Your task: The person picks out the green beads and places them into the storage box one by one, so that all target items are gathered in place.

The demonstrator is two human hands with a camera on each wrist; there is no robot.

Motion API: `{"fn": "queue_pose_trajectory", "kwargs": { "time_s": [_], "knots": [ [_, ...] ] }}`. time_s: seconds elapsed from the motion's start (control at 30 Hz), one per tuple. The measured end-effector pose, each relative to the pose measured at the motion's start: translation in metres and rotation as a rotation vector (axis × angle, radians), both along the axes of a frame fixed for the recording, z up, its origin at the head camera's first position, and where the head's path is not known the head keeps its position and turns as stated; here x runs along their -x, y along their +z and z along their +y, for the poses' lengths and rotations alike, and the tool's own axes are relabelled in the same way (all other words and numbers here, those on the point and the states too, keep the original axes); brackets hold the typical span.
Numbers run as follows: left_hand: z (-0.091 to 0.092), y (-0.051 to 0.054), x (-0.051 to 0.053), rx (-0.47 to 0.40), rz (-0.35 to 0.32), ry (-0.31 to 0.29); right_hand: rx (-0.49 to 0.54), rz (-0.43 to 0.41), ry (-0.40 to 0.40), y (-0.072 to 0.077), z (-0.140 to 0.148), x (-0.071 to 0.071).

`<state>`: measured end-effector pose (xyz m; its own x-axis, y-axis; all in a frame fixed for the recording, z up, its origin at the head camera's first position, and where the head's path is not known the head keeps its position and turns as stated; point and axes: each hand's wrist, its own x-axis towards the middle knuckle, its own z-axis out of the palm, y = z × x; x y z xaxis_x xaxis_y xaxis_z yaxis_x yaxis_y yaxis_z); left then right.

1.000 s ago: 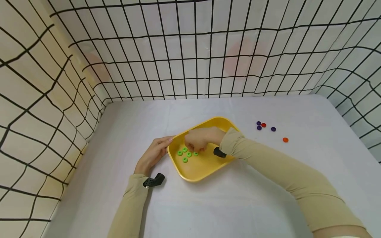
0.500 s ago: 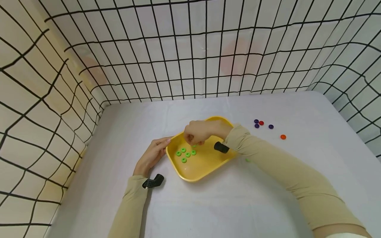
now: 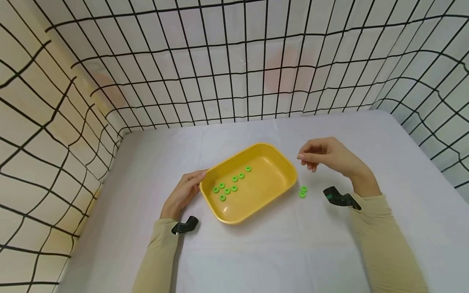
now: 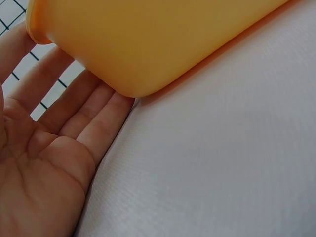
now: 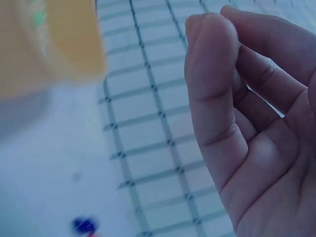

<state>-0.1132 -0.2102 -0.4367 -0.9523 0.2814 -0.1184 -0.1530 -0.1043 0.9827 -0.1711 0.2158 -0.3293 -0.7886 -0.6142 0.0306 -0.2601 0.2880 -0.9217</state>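
A yellow tray [image 3: 249,191] lies tilted across the white tabletop, with several small green ring beads [image 3: 234,188] inside. My left hand [image 3: 182,192] holds its left corner; in the left wrist view the fingers [image 4: 106,116] lie along the outer wall. My right hand [image 3: 331,156] hovers above the table right of the tray, fingers loosely bent and thumb tip near the index finger. Nothing shows between these fingertips. Two loose green beads [image 3: 303,189] lie just right of the tray, below the right hand.
In the right wrist view a blurred purple bead [image 5: 84,225] and a bit of red lie on the table; the right hand covers them in the head view. Black netting [image 3: 238,73] rises along the back and both sides of the table.
My right hand has risen out of the tray and moved right. More green beads show where it was, and the purple, red and orange beads are hidden. The left hand stays at the tray's corner.
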Motion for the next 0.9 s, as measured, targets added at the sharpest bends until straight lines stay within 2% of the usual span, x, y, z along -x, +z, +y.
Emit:
{"fn": "queue_pose_trajectory", "kwargs": {
  "time_s": [0.17,0.3,0.67,0.9],
  "knots": [
    [-0.001,0.001,-0.002,-0.010,-0.005,0.004,0.074,-0.064,-0.045,-0.038,0.021,-0.009],
    [-0.001,0.001,-0.003,-0.014,-0.001,0.006,0.061,-0.105,-0.069,-0.057,0.023,-0.010],
    [-0.002,0.000,-0.003,0.009,0.008,-0.005,-0.057,-0.214,-0.131,-0.092,0.021,-0.008],
    [-0.001,0.001,-0.002,-0.005,0.016,-0.014,-0.104,-0.254,-0.102,-0.097,0.025,-0.007]
  ]
}}
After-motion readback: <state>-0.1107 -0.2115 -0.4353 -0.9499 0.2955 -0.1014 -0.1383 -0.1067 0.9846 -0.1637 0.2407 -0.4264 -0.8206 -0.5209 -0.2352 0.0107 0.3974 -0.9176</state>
